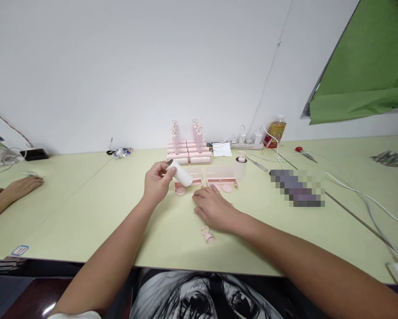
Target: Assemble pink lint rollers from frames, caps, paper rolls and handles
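My left hand [157, 182] is closed round a white paper roll [181, 173], tilted above the table, its dark hollow end facing up and left. Palm down, my right hand [215, 208] lies on the table with fingers stretched and thumb apart; anything under it is hidden. Just beyond are two pink trays with translucent covers, the right tray [222, 181] and the partly covered left tray [196, 182]. Round pink discs lie before them, one at the left [180, 191], another at the right [227, 188]. Nearer me sits a pink heart-handled cap [208, 235].
Pink cases [200, 158] with upright heart-topped pieces stand against the wall. Another white roll [240, 168] with a pink cap stands upright at right. Beyond are a screwdriver [257, 164], a power strip [248, 145], a bottle [275, 132] and cables. Someone's hand [24, 187] rests far left.
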Motion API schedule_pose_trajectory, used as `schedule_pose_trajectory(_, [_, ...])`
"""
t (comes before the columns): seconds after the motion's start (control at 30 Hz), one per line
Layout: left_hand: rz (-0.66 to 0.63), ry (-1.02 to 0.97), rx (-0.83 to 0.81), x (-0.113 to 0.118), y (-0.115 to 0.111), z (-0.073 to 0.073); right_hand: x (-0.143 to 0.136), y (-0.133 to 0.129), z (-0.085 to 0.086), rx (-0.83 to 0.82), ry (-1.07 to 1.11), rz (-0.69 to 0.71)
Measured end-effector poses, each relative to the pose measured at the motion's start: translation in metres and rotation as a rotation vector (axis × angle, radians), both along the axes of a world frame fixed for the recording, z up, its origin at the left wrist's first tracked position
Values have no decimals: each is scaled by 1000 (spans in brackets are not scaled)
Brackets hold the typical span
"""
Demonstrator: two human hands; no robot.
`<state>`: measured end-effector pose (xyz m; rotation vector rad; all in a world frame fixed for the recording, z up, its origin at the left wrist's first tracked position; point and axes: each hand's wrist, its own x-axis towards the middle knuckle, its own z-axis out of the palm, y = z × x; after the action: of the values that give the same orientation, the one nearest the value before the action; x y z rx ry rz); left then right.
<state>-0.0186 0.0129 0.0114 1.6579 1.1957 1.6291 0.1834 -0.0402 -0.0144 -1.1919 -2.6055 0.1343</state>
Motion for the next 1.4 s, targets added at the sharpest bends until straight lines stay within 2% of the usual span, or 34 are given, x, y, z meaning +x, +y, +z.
schedule_pose_trajectory(0.2, [2, -12, 0, -2, 3, -2, 2, 3, -1, -11, -23, -6])
schedule_pose_trajectory(0.4, [7, -7, 9, -1, 1, -1, 1, 1, 2, -15, -4, 123])
schedule_pose_trajectory(0.7, [19, -1, 23, -1, 1, 0, 3, 1, 0, -20, -124, 70])
schedule_pose_trajectory(0.97, [17, -24, 33, -1, 1, 0, -1, 1, 0, -15, -20, 159])
schedule_pose_trajectory(1.23, [25, -52, 37, 1, 0, 2, -2, 1, -5, 28, -25, 261])
schedule_pose_trajectory(1.4, [15, -151, -33, 0, -1, 6, -1, 3, -4, 73, 193, 248])
